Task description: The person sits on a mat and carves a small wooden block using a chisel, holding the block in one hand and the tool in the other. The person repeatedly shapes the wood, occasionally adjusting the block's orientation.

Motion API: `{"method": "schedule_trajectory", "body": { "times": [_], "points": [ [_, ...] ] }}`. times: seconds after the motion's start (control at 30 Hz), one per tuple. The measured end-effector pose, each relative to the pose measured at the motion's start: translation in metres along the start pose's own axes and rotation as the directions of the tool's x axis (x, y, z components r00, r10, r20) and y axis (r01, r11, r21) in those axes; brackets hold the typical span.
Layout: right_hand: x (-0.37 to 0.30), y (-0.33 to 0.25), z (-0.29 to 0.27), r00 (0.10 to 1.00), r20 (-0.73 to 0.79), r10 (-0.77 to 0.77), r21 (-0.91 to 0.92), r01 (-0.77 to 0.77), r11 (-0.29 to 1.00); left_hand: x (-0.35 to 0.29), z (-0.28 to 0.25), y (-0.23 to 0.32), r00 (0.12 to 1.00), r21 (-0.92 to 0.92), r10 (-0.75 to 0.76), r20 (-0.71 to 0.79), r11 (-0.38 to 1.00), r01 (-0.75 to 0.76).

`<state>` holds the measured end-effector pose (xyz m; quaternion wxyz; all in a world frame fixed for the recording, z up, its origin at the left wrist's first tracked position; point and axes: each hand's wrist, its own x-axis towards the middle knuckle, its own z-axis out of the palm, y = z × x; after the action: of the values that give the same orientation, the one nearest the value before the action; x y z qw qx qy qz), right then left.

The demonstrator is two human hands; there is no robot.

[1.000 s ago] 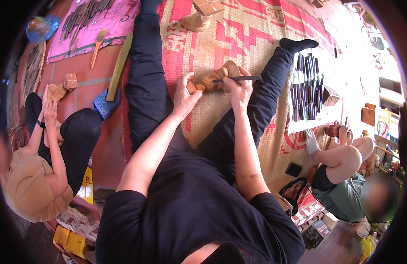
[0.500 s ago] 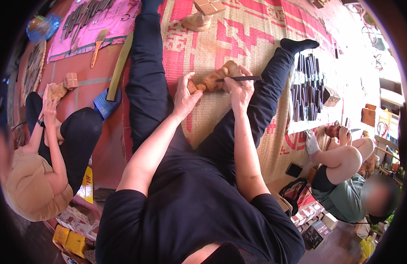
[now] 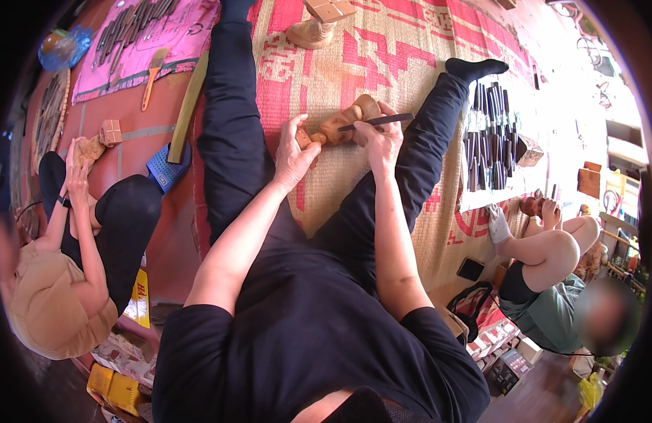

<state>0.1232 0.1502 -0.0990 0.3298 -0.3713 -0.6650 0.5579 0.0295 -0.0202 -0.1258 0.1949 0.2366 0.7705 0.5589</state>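
Note:
Between my legs I hold a small carved wooden figure, orange-brown with rounded shapes, tilted up to the right above the mat. My left hand grips its lower left end, thumb on one side and fingers on the other. In my right hand is a thin dark carving chisel, pinched like a pen. Its tip rests at the middle of the figure; the handle end points right, past my fingers. Part of the figure's right end lies behind my right fingers.
A patterned red and straw mat lies under me. Another carving stands ahead. Rows of dark chisels lie right; more tools lie on pink cloth. Co-workers with carvings sit at left and right. A brush lies left.
The chisel has tilted slightly, its handle end now higher relative to the tip. Both hands keep their grips; the whole view has shifted a little. The right co-worker's hands have moved slightly.

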Motion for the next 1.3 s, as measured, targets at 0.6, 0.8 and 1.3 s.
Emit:
{"method": "schedule_trajectory", "body": {
  "times": [0.6, 0.8, 1.3],
  "points": [
    [-0.010, -0.010, 0.004, 0.985, 0.082, 0.150, 0.365, -0.170, 0.915, 0.000, -0.001, 0.004, 1.000, 0.014, -0.014, -0.009, 1.000, 0.014],
    [0.002, 0.021, -0.006, 0.997, -0.044, -0.058, 0.075, 0.061, 0.995, 0.001, 0.001, 0.004, 1.000, -0.019, -0.014, 0.000, 1.000, 0.014],
    [-0.003, -0.005, 0.003, 0.996, 0.007, 0.089, 0.258, -0.088, 0.962, 0.001, 0.001, 0.004, 1.000, 0.020, 0.010, -0.017, 1.000, -0.010]
  ]
}}
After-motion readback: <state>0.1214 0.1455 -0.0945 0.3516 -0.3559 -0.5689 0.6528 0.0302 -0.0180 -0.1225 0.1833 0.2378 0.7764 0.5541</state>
